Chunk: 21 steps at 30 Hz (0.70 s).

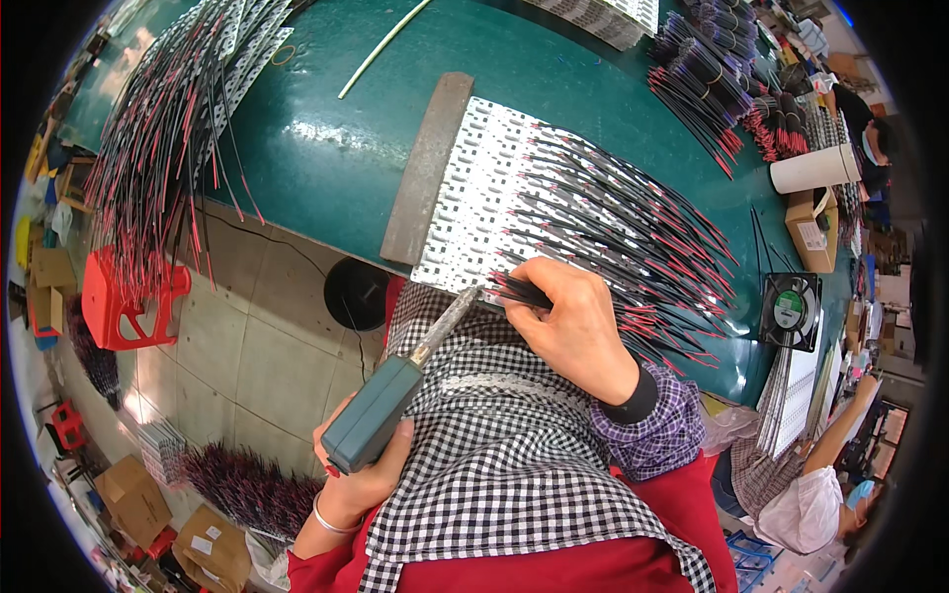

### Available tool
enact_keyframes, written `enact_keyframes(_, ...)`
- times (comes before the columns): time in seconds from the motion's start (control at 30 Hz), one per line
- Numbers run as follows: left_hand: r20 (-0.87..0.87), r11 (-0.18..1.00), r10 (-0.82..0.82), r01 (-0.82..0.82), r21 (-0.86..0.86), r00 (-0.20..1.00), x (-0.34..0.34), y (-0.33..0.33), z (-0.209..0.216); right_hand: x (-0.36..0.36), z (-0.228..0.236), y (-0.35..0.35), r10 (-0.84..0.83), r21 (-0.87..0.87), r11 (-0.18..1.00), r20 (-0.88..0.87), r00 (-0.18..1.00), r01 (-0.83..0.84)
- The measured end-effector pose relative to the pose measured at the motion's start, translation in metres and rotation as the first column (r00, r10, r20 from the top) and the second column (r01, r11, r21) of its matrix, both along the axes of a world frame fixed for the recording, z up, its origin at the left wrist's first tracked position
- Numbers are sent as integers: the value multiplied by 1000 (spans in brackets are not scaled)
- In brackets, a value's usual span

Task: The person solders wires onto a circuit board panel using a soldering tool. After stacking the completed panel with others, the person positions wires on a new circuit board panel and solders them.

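My left hand (371,474) is wrapped round the dark green body of a soldering iron (374,413). Its metal barrel points up and right, and the tip meets the near edge of a white circuit board panel (473,188). Close by that tip, my right hand (573,326) pinches a bunch of black wires (519,290) against the panel's near edge. Rows of black wires with red ends (643,227) fan out to the right from the panel. A grey metal bar (429,168) lies along its left edge. Whether the tip touches a wire is too small to tell.
Wired boards (188,119) hang over the far left table edge, above a red stool (129,301). Wire bundles (707,84) lie at the back right. A small black fan (791,311) stands right. A co-worker (801,484) sits at lower right. A black bin (356,295) stands below.
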<state>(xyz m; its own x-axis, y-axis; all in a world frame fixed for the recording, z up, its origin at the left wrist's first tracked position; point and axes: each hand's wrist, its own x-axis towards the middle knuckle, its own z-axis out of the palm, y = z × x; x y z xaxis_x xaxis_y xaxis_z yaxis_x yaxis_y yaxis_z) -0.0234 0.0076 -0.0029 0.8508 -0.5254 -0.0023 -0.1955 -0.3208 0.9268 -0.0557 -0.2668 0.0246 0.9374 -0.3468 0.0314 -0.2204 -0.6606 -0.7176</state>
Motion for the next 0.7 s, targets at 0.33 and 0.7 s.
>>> enact_keyframes(0.33, -30, 999, -7, 9, 43, 1000, 0, 3, 5, -1, -2, 1, 4, -45, 999, 27, 1000, -3)
enact_keyframes(0.7, -22, 1000, 16, -16, -1, 1000, -2, 4, -1, 0, 0, -1, 10, -36, 999, 0, 1000, -10)
